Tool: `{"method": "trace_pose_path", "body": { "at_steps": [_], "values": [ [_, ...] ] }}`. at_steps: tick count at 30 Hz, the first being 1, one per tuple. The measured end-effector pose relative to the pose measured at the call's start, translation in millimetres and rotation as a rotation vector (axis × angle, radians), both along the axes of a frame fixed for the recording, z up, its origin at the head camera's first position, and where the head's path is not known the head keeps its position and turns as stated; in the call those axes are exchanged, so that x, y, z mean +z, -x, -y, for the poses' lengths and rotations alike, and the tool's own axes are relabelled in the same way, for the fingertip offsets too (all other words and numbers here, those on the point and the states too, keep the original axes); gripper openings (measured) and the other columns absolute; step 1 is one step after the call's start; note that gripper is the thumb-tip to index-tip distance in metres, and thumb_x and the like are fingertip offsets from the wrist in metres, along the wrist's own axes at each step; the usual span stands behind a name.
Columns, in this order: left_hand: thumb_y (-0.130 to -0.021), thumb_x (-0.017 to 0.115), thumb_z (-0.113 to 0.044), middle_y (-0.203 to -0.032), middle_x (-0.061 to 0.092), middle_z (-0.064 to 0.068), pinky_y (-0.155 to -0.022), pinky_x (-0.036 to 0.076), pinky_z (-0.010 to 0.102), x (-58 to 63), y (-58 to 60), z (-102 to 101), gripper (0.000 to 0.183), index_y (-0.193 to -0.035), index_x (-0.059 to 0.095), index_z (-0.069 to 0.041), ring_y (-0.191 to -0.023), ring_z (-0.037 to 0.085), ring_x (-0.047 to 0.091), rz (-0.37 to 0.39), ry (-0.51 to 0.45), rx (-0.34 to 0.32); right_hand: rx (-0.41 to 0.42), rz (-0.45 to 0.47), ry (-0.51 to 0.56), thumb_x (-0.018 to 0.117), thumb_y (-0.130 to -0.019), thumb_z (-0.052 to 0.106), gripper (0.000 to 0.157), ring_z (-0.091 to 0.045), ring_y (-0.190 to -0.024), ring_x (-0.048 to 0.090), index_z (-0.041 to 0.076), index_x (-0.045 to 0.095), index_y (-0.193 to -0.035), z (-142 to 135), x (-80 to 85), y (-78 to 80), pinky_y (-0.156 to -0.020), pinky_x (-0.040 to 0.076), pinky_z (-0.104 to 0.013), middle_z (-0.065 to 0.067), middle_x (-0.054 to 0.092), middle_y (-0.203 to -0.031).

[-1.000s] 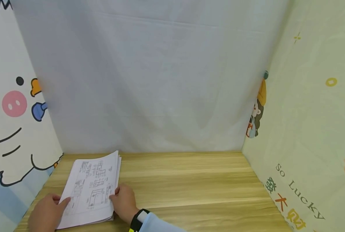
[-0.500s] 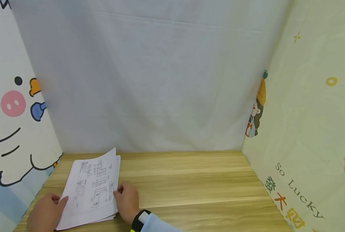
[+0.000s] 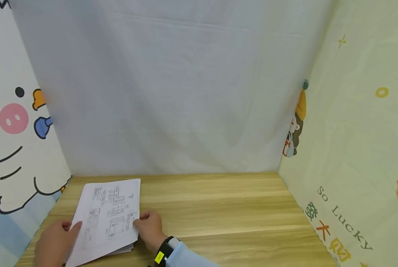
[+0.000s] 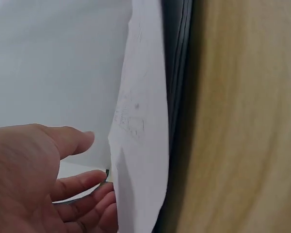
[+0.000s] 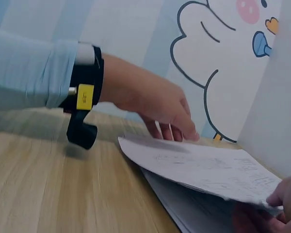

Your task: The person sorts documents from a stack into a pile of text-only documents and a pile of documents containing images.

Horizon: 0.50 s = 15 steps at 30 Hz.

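Observation:
A stack of papers [image 3: 120, 251] lies on the left of the wooden table. The top sheet [image 3: 108, 207], printed with line drawings of parts, is lifted along its near and right edges, with a gap below it. My right hand [image 3: 149, 227] pinches its right edge between thumb and fingers, partly hidden below the sheet in the right wrist view. My left hand [image 4: 48, 179] is at the sheet's left edge, thumb apart from the paper, loosely bent fingers at the edge with their tips partly hidden.
The wooden tabletop [image 3: 225, 211] stretches to the right. A grey-white cloth [image 3: 185, 92] hangs behind it. Printed cartoon panels stand at the left [image 3: 15, 159] and right [image 3: 359, 129]. A black wrist strap [image 5: 87, 77] sits on the right arm.
The right hand has moved slightly right and away from the body, drawing the top sheet's right edge along. The raised far corner has come down. The left hand has barely moved.

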<state>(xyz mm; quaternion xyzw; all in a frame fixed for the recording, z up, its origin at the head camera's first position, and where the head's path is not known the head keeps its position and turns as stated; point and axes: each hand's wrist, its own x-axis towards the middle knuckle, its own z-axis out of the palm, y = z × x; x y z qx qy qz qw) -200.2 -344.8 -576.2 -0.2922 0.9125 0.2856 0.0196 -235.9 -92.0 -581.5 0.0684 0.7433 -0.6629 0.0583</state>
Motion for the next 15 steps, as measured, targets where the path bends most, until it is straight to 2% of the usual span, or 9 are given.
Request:
{"method": "trace_pose_path", "body": {
  "at_steps": [2, 5, 8, 10, 15],
  "values": [
    [-0.098, 0.068, -0.036, -0.113, 0.063, 0.033, -0.081, 0.046, 0.056, 1.3, 0.2, 0.2, 0.062, -0.127, 0.057, 0.018, -0.091, 0.040, 0.056, 0.005, 0.002, -0.018, 0.038, 0.064, 0.050, 0.077, -0.083, 0.002, 0.015, -0.017, -0.065, 0.067, 0.003, 0.063, -0.090, 1.3, 4.0, -2.0, -0.053, 0.056, -0.031, -0.006, 0.065, -0.078],
    [-0.097, 0.069, -0.035, -0.111, 0.063, 0.032, -0.081, 0.046, 0.055, 0.5, 0.8, 1.6, 0.062, -0.126, 0.057, 0.018, -0.090, 0.039, 0.056, 0.013, 0.011, -0.040, 0.109, 0.118, 0.063, 0.077, -0.087, 0.004, 0.013, -0.020, -0.066, 0.070, 0.001, 0.065, -0.090, 2.5, 7.7, -4.3, -0.056, 0.060, -0.035, -0.008, 0.068, -0.078],
    [-0.097, 0.069, -0.034, -0.110, 0.063, 0.031, -0.081, 0.046, 0.054, -3.2, 2.1, 3.3, 0.060, -0.126, 0.057, 0.018, -0.089, 0.038, 0.055, 0.017, 0.001, -0.048, 0.151, 0.106, 0.019, 0.075, -0.088, 0.000, 0.007, -0.019, -0.065, 0.069, 0.001, 0.069, -0.089, 1.8, 6.2, -5.2, -0.052, 0.056, -0.031, -0.007, 0.069, -0.076],
    [-0.097, 0.069, -0.032, -0.110, 0.063, 0.032, -0.081, 0.047, 0.054, -4.2, 2.3, 2.7, 0.059, -0.125, 0.057, 0.018, -0.089, 0.038, 0.055, 0.015, -0.015, -0.043, 0.160, 0.090, 0.013, 0.073, -0.087, -0.004, 0.006, -0.019, -0.067, 0.068, 0.000, 0.071, -0.091, 1.5, 3.4, -5.0, -0.055, 0.056, -0.032, -0.006, 0.070, -0.077],
    [-0.100, 0.065, -0.035, -0.113, 0.063, 0.032, -0.080, 0.047, 0.054, -2.7, 0.5, 2.7, 0.060, -0.128, 0.057, 0.018, -0.092, 0.039, 0.057, -0.011, -0.034, -0.041, 0.162, 0.058, 0.097, 0.069, -0.090, -0.008, 0.021, -0.022, -0.078, 0.071, -0.004, 0.069, -0.111, -1.0, -0.2, -3.0, -0.070, 0.061, -0.040, -0.009, 0.073, -0.089]
  ]
}}
